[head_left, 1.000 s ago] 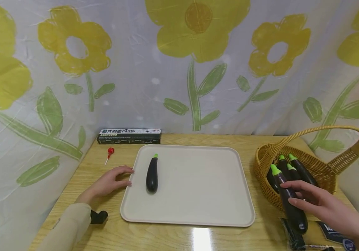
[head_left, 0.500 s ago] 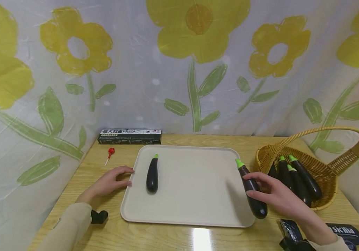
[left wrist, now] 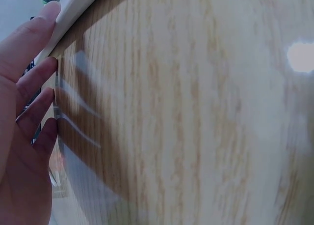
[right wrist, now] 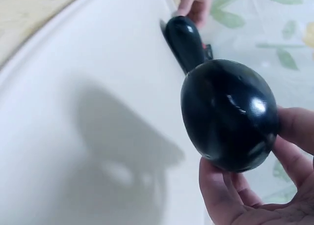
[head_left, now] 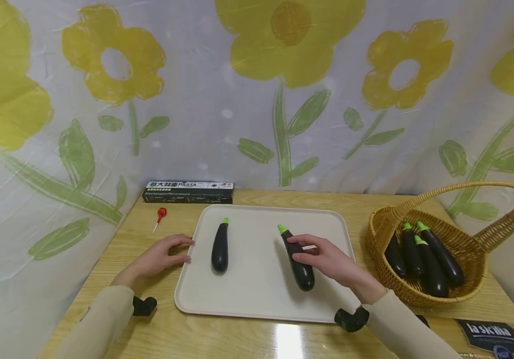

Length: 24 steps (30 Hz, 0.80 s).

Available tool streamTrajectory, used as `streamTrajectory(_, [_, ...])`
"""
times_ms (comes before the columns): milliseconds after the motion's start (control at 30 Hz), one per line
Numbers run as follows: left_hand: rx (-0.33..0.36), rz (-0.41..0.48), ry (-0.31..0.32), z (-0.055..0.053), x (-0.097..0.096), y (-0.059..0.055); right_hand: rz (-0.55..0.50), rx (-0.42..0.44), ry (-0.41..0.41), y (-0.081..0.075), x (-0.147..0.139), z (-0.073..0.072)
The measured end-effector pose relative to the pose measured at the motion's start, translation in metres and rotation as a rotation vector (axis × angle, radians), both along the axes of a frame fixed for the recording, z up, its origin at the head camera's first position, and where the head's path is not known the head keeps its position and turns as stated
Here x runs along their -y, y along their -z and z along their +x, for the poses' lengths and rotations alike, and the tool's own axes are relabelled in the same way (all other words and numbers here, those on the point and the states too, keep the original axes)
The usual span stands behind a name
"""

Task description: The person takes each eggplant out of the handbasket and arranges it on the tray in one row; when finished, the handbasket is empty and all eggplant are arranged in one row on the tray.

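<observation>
One eggplant, held above the tray, pinched near mid-length by the right hand; probably firm, light, slick-skinned, best gripped there. Left hand: fingers loosely spread beside the tray's rim.

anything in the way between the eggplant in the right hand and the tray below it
Nothing visible: the right hand holds the eggplant above bare tray; the other eggplant lies apart, to its left.
</observation>
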<state>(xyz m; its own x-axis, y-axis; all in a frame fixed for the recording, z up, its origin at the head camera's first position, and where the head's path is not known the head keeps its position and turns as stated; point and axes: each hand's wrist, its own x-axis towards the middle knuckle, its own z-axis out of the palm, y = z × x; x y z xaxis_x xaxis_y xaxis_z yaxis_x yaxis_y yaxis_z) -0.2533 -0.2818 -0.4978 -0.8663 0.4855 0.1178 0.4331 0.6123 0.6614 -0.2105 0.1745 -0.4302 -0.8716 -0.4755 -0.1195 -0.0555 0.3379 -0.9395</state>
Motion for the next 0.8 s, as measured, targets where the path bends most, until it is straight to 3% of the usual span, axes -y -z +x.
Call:
streamTrajectory(133, [0.009,0.003,-0.007,-0.002,0.001,0.001,0.026,0.004,-0.018,0.006,0.021,-0.016])
streamTrajectory(433, [-0.023,-0.002,0.0,-0.001,0.002,0.001,0.028,0.059,0.046,0.016,0.061,-0.05])
streamTrajectory(633, [-0.028,0.011,0.003,-0.002,0.0,-0.001,0.035,0.06,0.026,0.025,0.085,-0.058])
streamTrajectory(800, [-0.006,-0.005,-0.005,-0.001,0.0,-0.001,0.077,-0.01,0.005,0.03,0.105,-0.059])
